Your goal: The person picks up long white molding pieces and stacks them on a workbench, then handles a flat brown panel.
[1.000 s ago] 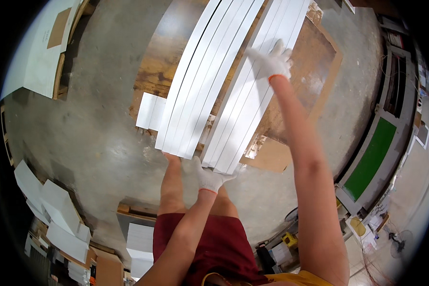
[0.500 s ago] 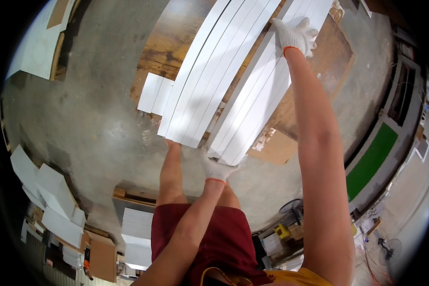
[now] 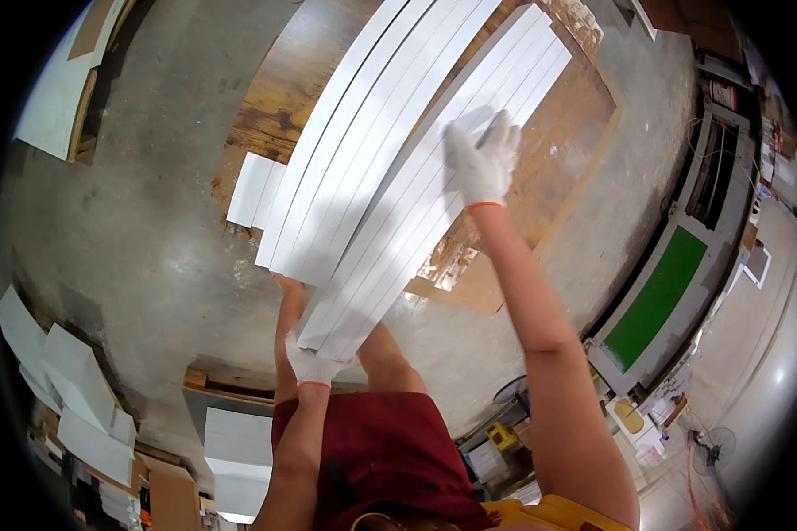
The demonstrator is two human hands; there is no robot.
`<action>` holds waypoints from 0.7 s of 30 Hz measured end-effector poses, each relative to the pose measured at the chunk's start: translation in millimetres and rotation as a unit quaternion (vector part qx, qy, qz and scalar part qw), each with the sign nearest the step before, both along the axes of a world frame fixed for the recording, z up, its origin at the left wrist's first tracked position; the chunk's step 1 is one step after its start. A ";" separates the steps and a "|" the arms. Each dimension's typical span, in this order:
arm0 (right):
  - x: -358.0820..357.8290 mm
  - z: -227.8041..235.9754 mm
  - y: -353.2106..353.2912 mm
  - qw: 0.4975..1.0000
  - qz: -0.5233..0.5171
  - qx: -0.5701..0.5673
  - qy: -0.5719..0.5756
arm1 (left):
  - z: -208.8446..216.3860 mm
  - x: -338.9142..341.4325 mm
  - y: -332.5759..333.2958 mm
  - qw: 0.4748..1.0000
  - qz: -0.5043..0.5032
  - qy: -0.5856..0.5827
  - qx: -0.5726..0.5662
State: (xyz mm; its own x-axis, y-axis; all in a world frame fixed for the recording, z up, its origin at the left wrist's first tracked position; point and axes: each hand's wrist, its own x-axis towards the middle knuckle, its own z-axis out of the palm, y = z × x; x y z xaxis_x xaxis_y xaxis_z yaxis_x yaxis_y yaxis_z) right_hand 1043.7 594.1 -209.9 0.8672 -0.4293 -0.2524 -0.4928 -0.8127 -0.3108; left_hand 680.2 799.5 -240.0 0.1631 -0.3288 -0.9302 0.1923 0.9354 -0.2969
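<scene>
A bundle of long white strips point(image 3: 398, 208) lies slanting from far right to near left, its near end jutting out over my legs. My left hand point(image 3: 317, 365), in a white knitted glove, grips that near end; its fingers are partly hidden beneath the strips. Above the bundle's right side, about midway along, is my right hand point(image 3: 484, 164), gloved too, with fingers apart and nothing gripped. Whether it touches the strips I cannot tell. Left of the bundle, more long white strips point(image 3: 363, 115) lie side by side on a brown wood-patterned board point(image 3: 279, 84).
A short white piece point(image 3: 255, 190) lies by the left strips. Torn cardboard point(image 3: 469, 283) sits under the board's near edge. White boxes or panels point(image 3: 80, 372) stand at the lower left. At right is a long grey frame with a green panel point(image 3: 655, 296); a fan point(image 3: 713, 450) stands beyond.
The right bundle has come toward me and to the left, its near end now over my legs. My left hand moved with it; my right hand came nearer along the strips.
</scene>
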 end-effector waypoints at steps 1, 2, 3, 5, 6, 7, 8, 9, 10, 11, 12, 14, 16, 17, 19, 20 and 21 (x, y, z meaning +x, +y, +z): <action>15.8 1.6 -16.3 1.000 0.025 -0.003 -0.015 | -8.6 -6.7 0.8 1.000 0.013 -0.012 0.014; 32.4 -1.1 -32.5 0.998 0.054 -0.001 -0.028 | -18.5 -21.5 0.2 0.999 0.028 -0.021 0.033; 59.7 -11.5 -68.9 0.990 0.113 -0.051 -0.072 | -27.5 -29.2 -2.8 0.998 0.033 -0.032 0.038; 109.8 -9.5 -91.4 0.976 0.162 -0.112 -0.096 | -33.9 -33.7 -2.7 0.997 0.030 -0.054 0.055; 136.0 5.4 -83.9 0.978 0.149 -0.125 -0.079 | -36.3 -34.8 -5.2 0.995 0.032 -0.064 0.068; 182.3 -17.7 -141.5 0.939 0.222 -0.225 -0.132 | -31.7 -18.8 -12.2 0.997 0.021 -0.049 0.057; 203.9 -32.6 -153.3 0.930 0.258 -0.223 -0.140 | -13.0 -1.4 -11.1 0.998 0.017 -0.023 0.063; 225.4 -43.3 -164.9 0.918 0.292 -0.223 -0.148 | -0.2 13.4 -10.0 0.998 0.015 0.001 0.068; 232.5 -31.3 -120.7 0.941 0.292 -0.123 -0.116 | 6.9 14.1 -7.8 0.996 0.022 0.015 0.087; 237.1 -15.2 -102.7 0.955 0.282 -0.042 -0.084 | 9.5 16.0 -9.0 0.996 0.021 0.019 0.089; 243.6 -19.9 -104.3 0.964 0.258 -0.017 -0.062 | 8.8 17.7 -9.8 0.995 0.018 0.023 0.093; 248.4 -32.6 -96.5 0.977 0.211 0.039 -0.009 | 4.7 15.3 -10.3 0.994 0.032 0.045 0.094; 246.6 -26.0 -86.3 0.972 0.221 0.057 -0.055 | 4.2 14.9 -9.3 0.991 0.030 0.066 0.112; 247.2 -23.7 -81.8 0.975 0.205 0.062 -0.059 | 8.2 16.7 -9.5 0.989 0.022 0.076 0.125; 245.1 -25.7 -79.9 0.976 0.182 0.100 -0.069 | 6.9 8.6 -10.2 0.991 0.037 0.050 0.118; 244.6 -26.1 -80.7 0.973 0.175 0.132 -0.074 | 1.4 0.2 -7.7 0.993 0.062 0.014 0.099; 244.0 -26.2 -82.6 0.969 0.167 0.165 -0.081 | -1.5 -6.3 -6.8 0.993 0.087 -0.023 0.080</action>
